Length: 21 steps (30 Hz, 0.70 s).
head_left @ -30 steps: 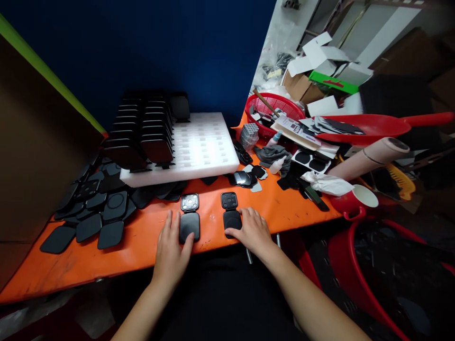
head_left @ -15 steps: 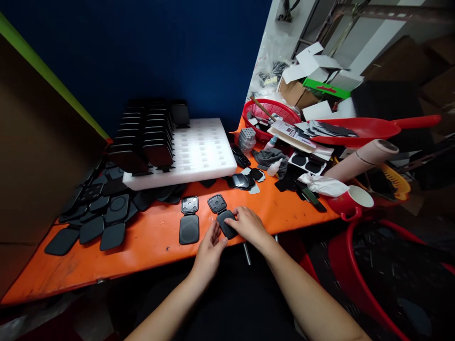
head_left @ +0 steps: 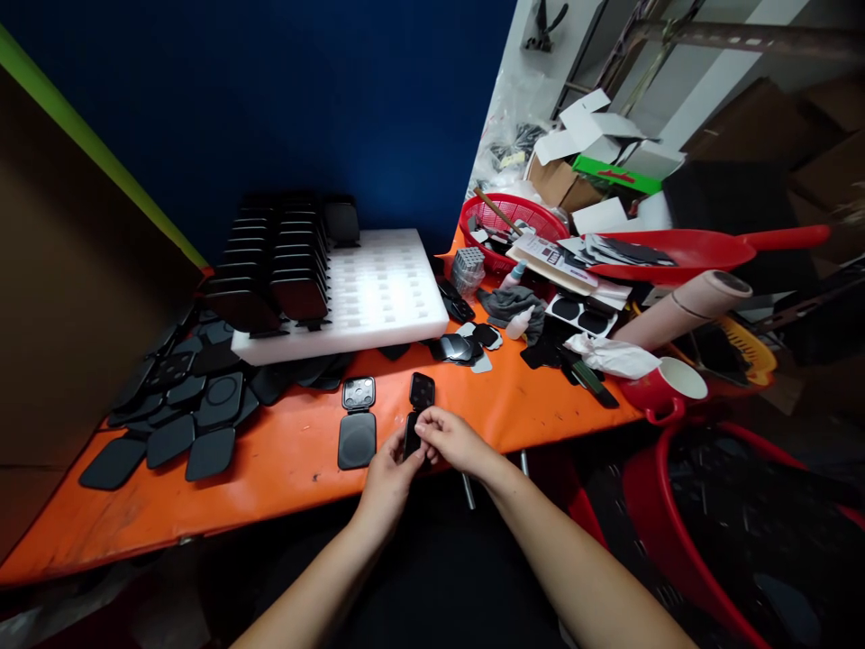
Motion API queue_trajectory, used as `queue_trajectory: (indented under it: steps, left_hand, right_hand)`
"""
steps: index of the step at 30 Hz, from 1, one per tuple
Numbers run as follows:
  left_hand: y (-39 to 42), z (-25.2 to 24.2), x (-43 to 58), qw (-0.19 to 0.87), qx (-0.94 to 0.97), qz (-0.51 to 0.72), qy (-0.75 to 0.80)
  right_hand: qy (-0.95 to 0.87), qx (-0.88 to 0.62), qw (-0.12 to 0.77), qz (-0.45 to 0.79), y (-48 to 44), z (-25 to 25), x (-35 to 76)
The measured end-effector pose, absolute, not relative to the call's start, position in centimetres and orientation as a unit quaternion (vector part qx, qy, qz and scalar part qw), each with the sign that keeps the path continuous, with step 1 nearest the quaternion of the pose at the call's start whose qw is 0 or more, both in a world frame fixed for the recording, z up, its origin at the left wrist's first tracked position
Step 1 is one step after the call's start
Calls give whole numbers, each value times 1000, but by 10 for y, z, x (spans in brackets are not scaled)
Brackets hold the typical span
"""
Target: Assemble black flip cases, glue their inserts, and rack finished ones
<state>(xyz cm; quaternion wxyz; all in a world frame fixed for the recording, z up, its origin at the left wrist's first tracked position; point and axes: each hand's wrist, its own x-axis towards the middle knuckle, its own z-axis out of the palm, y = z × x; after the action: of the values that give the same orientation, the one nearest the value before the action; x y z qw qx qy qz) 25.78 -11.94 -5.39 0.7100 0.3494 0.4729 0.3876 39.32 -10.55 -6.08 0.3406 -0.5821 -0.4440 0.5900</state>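
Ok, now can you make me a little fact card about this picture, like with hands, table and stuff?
Left hand: holding the lower part of a black hinged piece
Right hand: fingertips on that same piece
Nearby: another hinged piece, lying open left of the hands
Table: orange cover
Foam block: white, dark panels standing in rows, mostly on its left
Loose pile: black panels on the left
Mug: red outside, white inside, at the right

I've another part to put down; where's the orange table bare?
Bare patches lie between the loose black pads and the flat unfolded piece, and between the right hand and the dark green strip. It's crowded around the white bottle.
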Motion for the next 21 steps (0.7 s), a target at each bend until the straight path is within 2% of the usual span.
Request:
queue_trajectory:
  steps: [3, 4, 9, 13, 18, 21]
  left_hand:
    - [-121, -54, 250, 705, 335, 398, 481]
    - [-123, -54, 248, 714, 326, 393, 480]
    - [-131, -50, 240, 731, 317, 348, 495]
    - [-134, -51, 238, 735, 306, 339, 501]
    - [-132, -50, 236, 730, 311, 338, 506]
    - [-134, -50, 225, 718, 333, 304, 530]
  right_hand:
    - [-432, -684, 455, 373, -95, -53, 398]
    - [-430, -689, 476, 337, -91, -50, 400]
    - [-532, -576, 449, 428, -82, -39, 404]
    - [-569, -592, 427, 379, -85, -38, 400]
    - [-514, -566, 441, 470, -76, -50, 399]
    - [-497, -602, 389, 490, -63, -59, 397]
